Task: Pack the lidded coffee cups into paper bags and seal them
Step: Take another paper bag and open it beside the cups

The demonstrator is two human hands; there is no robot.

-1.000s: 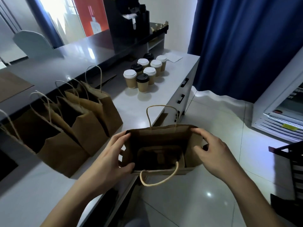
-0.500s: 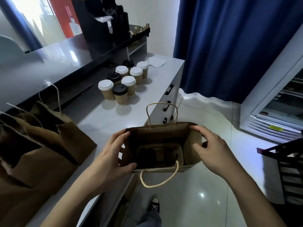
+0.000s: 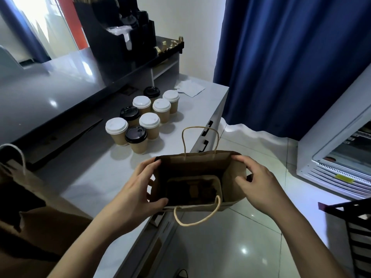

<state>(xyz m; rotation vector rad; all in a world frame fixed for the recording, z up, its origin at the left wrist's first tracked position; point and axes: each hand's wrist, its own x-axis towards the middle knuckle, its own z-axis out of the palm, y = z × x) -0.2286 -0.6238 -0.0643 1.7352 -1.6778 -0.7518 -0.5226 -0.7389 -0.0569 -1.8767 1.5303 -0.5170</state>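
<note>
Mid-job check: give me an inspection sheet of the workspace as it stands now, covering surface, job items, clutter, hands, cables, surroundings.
Surface: grey counter, glossy, with a raised dark ledge behind.
Job's things: open paper bag held at the counter's edge, a cardboard insert inside; eight lidded coffee cups clustered upright, five white lids, three black; more paper bags at left.
Clutter: white napkins beyond the cups.
Hands: left hand grips the bag's left rim; right hand grips its right rim.
Cables: nothing seen.
Surroundings: blue curtain, white fridge, black organiser, tiled floor.
</note>
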